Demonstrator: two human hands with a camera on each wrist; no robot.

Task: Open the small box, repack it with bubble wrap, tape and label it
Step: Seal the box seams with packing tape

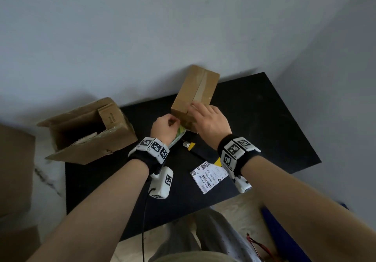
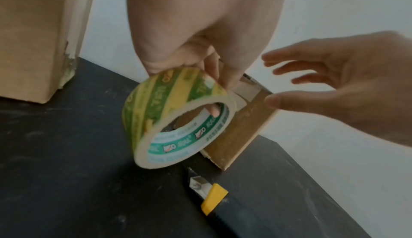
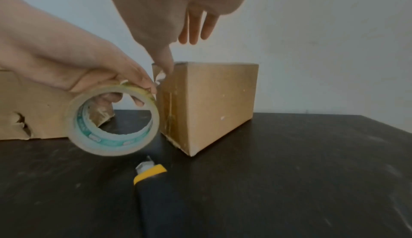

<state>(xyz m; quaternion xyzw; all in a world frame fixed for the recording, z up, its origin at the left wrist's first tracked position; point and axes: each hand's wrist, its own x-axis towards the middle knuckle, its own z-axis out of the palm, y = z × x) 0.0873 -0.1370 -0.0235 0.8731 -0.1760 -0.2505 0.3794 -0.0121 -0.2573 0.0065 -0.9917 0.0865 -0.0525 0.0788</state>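
The small brown box (image 1: 195,95) stands on the black table (image 1: 264,129), with a strip of tape along its top. My left hand (image 1: 172,122) grips the green and yellow tape roll (image 2: 178,118) beside the box's near end, fingers through the core; a short stretch of tape runs from the roll to the box. My right hand (image 1: 196,110) hovers over that end with straight, spread fingers (image 3: 196,28), and its thumb (image 3: 165,60) presses the tape onto the box's upper edge (image 3: 178,65). A white shipping label (image 1: 209,175) lies flat on the table between my wrists.
A yellow and black utility knife (image 3: 153,189) lies just in front of the box with its blade out. A larger open cardboard box (image 1: 87,129) lies at the table's left edge. The wall stands right behind the small box.
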